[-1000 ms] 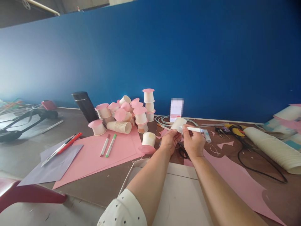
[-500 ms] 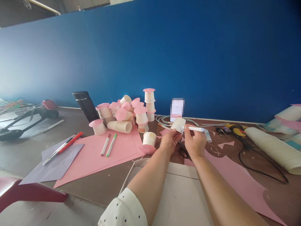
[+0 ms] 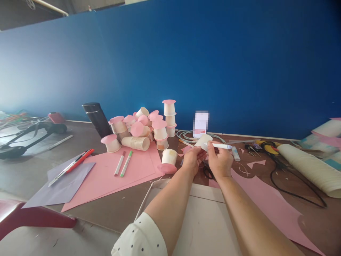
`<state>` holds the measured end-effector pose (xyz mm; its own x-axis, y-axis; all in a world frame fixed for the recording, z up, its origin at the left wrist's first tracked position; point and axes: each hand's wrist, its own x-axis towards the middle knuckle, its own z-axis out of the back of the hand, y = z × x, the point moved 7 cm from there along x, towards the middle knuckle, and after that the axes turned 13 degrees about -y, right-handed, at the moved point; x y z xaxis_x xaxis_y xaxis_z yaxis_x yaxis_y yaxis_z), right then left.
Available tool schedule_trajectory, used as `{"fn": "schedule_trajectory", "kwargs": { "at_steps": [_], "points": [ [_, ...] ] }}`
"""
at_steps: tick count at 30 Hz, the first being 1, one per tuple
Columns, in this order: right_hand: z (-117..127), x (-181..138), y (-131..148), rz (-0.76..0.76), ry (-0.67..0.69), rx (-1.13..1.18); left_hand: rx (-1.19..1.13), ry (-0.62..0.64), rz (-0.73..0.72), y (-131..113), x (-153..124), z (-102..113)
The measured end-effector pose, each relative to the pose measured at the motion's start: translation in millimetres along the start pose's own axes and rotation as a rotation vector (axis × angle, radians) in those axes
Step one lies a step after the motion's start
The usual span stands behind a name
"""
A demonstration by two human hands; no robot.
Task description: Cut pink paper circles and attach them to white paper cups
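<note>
My left hand (image 3: 192, 159) is closed round a small white paper cup (image 3: 203, 140), held tilted above the table. My right hand (image 3: 218, 159) pinches a white marker (image 3: 220, 146) whose tip touches the cup's side. Just left of my hands, a white cup stands upside down on a pink paper disc (image 3: 168, 160). Black scissors (image 3: 207, 172) lie under my hands, partly hidden.
A pile of cups with pink paper tops (image 3: 145, 128) sits behind a pink sheet (image 3: 112, 174) with two markers (image 3: 123, 164). A black flask (image 3: 97, 120), red cutter (image 3: 77, 162), purple paper (image 3: 61, 185), glue gun with black cord (image 3: 269, 147), cup stack (image 3: 309, 169) and pink offcuts (image 3: 269, 202) surround them.
Almost nothing differs. My hands have shifted slightly with the cup, and the marker stays against it.
</note>
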<state>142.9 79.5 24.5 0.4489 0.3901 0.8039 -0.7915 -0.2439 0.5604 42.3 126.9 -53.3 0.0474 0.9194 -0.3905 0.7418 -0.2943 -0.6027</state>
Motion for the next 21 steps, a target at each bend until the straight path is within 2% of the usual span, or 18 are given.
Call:
{"fn": "schedule_trajectory", "kwargs": {
  "at_steps": [21],
  "points": [
    [2.9,2.0,-4.7,-0.028,-0.039,-0.048,-0.057,-0.036,-0.012,-4.4,1.3,1.6]
  ]
}}
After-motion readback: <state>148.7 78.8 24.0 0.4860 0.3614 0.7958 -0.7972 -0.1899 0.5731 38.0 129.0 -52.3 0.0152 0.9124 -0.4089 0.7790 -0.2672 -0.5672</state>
